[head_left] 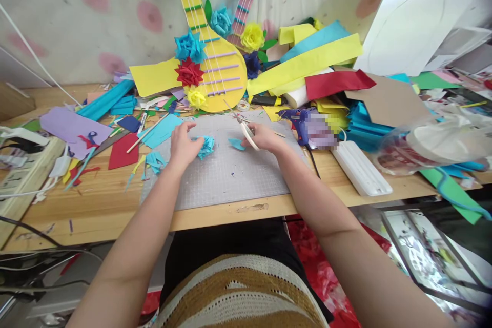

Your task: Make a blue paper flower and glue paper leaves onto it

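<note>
My right hand (261, 137) is closed around the white handles of a pair of scissors (249, 136), whose blades point away toward the back of the grey cutting mat (230, 184). Beside the scissors lies a small blue paper petal (236, 144), partly under my right hand. My left hand (184, 142) has its thumb and fingers apart. Its thumb tip reaches the edge of a crumpled blue paper flower (206, 147) resting on the mat; whether it presses on the flower I cannot tell. Blue paper scraps (155, 162) lie left of my left wrist.
Behind the mat leans a yellow paper guitar (225, 74) with paper flowers. A blue glue gun (302, 122) and a white power strip (361, 168) are at the right. Red paper (123, 151) and purple paper (75, 130) lie left. A plastic bag (400, 148) sits far right.
</note>
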`<state>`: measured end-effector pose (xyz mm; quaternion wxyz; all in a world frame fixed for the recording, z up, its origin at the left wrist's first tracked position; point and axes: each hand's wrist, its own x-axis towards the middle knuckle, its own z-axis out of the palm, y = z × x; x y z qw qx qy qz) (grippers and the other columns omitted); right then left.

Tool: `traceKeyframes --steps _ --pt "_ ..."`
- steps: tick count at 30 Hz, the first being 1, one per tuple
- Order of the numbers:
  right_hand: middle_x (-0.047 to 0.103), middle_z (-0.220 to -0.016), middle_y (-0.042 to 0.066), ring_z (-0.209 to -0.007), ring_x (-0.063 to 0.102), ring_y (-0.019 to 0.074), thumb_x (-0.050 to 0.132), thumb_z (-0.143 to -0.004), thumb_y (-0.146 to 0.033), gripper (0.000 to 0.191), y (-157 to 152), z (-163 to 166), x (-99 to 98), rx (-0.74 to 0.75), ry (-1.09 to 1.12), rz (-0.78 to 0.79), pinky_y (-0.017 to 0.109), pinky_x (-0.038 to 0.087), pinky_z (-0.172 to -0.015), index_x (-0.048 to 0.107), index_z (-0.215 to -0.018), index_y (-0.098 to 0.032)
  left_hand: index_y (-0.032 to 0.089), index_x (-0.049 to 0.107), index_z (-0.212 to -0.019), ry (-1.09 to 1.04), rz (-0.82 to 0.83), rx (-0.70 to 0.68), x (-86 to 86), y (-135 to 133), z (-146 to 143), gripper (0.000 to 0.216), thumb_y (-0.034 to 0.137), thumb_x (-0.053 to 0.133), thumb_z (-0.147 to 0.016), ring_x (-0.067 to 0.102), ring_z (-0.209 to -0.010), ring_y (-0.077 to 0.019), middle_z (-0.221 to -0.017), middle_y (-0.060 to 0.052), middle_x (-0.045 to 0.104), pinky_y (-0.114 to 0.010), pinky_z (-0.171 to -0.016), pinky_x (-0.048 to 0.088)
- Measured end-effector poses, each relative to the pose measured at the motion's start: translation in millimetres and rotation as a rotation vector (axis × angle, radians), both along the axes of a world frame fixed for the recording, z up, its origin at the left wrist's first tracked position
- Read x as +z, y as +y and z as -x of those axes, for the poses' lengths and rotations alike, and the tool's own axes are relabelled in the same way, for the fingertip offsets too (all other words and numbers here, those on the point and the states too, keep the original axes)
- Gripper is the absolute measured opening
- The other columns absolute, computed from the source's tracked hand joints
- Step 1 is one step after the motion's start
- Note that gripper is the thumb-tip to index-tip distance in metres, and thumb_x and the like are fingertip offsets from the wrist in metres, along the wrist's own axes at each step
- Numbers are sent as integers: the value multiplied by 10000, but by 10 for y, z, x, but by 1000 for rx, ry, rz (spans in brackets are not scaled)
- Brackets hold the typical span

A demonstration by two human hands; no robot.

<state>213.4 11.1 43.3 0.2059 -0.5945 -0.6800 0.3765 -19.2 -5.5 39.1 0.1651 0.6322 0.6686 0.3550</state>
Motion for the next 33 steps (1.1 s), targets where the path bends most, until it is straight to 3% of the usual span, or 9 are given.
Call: traceKeyframes --steps 2,5,8,14,19,23,28,33 --pt "628 -718 -7 -667 562 139 678 -577 -210 275 -5 53 16 23 39 10 232 410 -600 533 -806 -165 214 542 -983 93 -114 -79 49 -35 -129 318 192 560 -667 479 -1088 -222 -1104 -68 557 -373 -977 315" --pt "628 -721 -6 -676 567 137 678 -569 -170 273 -37 122 57 40 98 25 229 413 -603 519 -790 -163 235 563 -932 210 -81 -329 82 -63 -328 212 284 562 -725 492 -1071 -222 -1021 -38 614 -413 -1063 147" --pt "624 -722 -6 -682 567 130 670 -568 -139 280 -75 176 79 67 151 14 219 411 -600 510 -797 -161 245 554 -951 259 -20 -438 49 -69 -417 212 301 560 -746 521 -1023 -213 -901 -19 652 -434 -1081 39" --pt "631 -765 2 -704 564 132 674 -601 -230 270 -81 229 60 73 73 -57 220 404 -608 512 -808 -167 246 540 -888 191 29 -384 28 -54 -383 176 210 573 -719 566 -931 -185 -814 6 647 -424 -1073 94" --pt "644 -900 75 -797 579 213 600 -681 -454 398 -62 132 47 -84 -387 -188 293 411 -660 547 -962 -178 229 519 -820 119 47 -216 88 51 -343 136 220 593 -706 580 -876 -181 -788 -1 639 -424 -1048 155" --pt "640 -980 126 -874 588 258 546 -724 -434 362 -88 36 49 -121 -661 -225 329 418 -694 577 -971 -171 215 503 -743 130 121 -161 140 195 -377 169 208 647 -656 578 -859 -195 -767 -6 626 -435 -1011 209" --pt "638 -1007 121 -906 583 249 545 -743 -409 323 -135 0 64 -97 -725 -252 318 420 -704 612 -963 -182 208 484 -597 246 221 -219 155 366 -512 210 157 689 -595 569 -843 -233 -654 -9 581 -479 -1014 182" --pt "637 -1013 103 -957 558 224 568 -740 -413 338 -112 -21 21 -117 -700 -276 294 409 -748 618 -998 -200 224 513 -593 359 187 -255 89 486 -593 188 169 693 -590 562 -850 -257 -628 -18 581 -500 -1022 172"
